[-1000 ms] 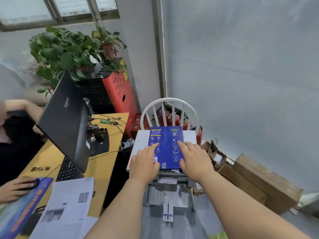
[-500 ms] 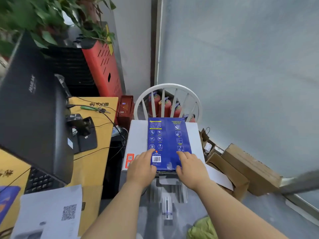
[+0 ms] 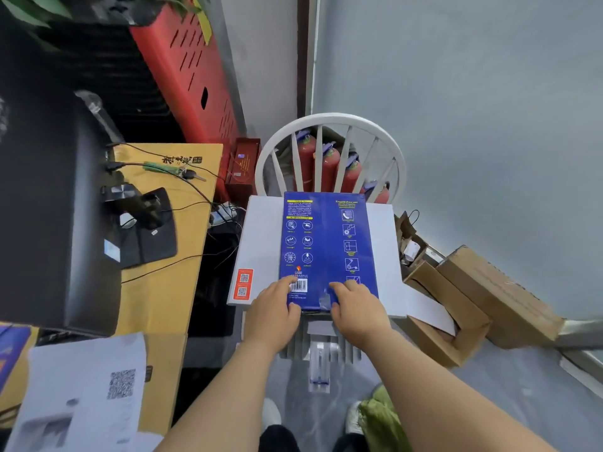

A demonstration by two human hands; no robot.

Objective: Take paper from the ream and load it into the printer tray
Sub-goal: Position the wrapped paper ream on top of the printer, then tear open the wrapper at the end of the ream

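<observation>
A blue wrapped ream of paper (image 3: pixel 326 243) lies flat on top of the white printer (image 3: pixel 261 243), which stands on a white chair. Both hands rest on the ream's near end. My left hand (image 3: pixel 272 316) has its fingers by the barcode at the near left corner. My right hand (image 3: pixel 357 311) covers the near right corner, fingers bent over the torn wrapper edge. Below the hands the grey printer tray (image 3: pixel 321 350) juts out toward me with its narrow extension pulled out.
A yellow desk (image 3: pixel 169 256) with a black monitor (image 3: pixel 42 203), cables and printed sheets (image 3: pixel 85 386) stands at the left. Cardboard boxes (image 3: pixel 470 298) crowd the floor at the right. Red fire extinguishers (image 3: pixel 326 168) stand behind the white chair back (image 3: pixel 329 120).
The view has tilted down and come closer. Both hands have slid back along the ream to its near end, and the fingers now curl at the near edge.
</observation>
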